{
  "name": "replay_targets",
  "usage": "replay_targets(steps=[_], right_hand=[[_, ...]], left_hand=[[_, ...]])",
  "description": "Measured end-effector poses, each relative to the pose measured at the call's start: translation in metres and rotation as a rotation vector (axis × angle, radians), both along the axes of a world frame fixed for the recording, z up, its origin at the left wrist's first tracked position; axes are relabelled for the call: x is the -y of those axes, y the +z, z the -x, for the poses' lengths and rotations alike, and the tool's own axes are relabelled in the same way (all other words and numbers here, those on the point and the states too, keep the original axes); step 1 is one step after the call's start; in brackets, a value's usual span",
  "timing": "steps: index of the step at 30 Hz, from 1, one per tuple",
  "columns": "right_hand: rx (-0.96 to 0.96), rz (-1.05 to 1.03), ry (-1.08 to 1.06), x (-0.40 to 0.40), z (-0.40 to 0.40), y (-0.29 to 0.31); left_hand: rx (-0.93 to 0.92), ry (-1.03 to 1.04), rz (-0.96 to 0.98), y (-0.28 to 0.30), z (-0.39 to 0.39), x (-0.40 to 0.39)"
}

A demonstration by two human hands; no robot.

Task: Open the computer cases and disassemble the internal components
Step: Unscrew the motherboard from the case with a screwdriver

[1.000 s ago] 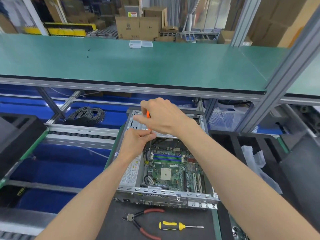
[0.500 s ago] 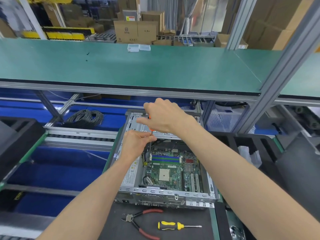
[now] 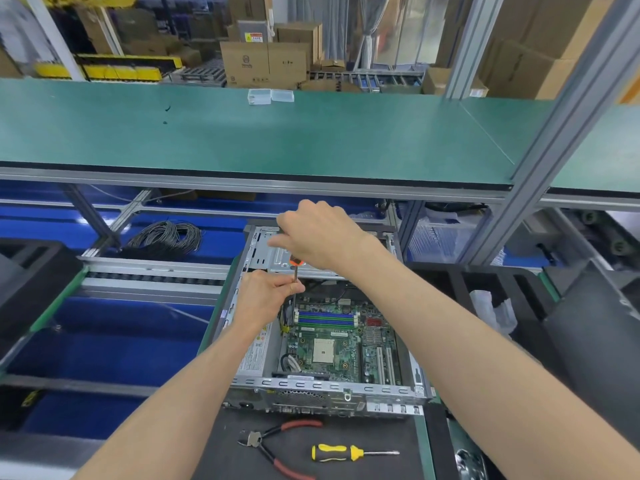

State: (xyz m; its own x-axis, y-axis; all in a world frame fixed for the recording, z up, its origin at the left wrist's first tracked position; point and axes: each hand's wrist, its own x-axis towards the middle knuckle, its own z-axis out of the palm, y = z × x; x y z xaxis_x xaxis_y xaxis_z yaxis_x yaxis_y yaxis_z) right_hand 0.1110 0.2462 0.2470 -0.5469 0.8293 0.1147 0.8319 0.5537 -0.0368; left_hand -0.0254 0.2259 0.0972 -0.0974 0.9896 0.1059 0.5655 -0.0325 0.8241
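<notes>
Frame centre: right hand (image 3: 320, 235) grips screwdriver (image 3: 295, 268) handle from above; left hand (image 3: 266, 297) pinches its shaft, over open case (image 3: 325, 389).

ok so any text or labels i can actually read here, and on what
None can be read.
White label on the computer case's left inner side: print too small.
Red and yellow sticker on a cardboard box: blurred.
Logo on the front cardboard box: illegible.
Motherboard markings: too small.

Open grey computer case (image 3: 325, 393) lying flat, green motherboard (image 3: 332, 344) exposed inside
</notes>
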Motion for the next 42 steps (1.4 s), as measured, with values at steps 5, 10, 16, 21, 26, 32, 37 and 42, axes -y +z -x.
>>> replay_targets(steps=[5,10,16,21,26,32,37,42], right_hand=[[-0.019,0.102,0.151,-0.003,0.000,0.003],[-0.125,0.194,0.176,0.004,-0.002,0.007],[-0.037,0.071,0.028,0.003,0.008,0.002],[-0.068,0.226,0.217,0.000,-0.004,0.009],[-0.011,0.069,0.025,0.004,-0.003,0.004],[-0.018,0.136,0.146,0.001,0.001,0.006],[-0.085,0.170,0.167,0.003,-0.006,0.008],[0.005,0.040,-0.002,0.002,0.006,0.002]], left_hand=[[-0.030,-0.026,-0.034,-0.008,0.005,0.001],[-0.090,-0.038,-0.063,-0.014,0.009,0.003],[-0.150,-0.029,-0.072,-0.017,0.007,0.002],[-0.251,-0.058,-0.069,-0.019,0.007,0.005],[-0.328,-0.047,-0.033,-0.018,0.003,0.003],[-0.433,-0.048,-0.049,-0.020,0.003,0.003],[-0.518,-0.016,-0.075,-0.024,0.003,0.002],[-0.536,-0.012,-0.043,-0.026,0.002,0.001]])
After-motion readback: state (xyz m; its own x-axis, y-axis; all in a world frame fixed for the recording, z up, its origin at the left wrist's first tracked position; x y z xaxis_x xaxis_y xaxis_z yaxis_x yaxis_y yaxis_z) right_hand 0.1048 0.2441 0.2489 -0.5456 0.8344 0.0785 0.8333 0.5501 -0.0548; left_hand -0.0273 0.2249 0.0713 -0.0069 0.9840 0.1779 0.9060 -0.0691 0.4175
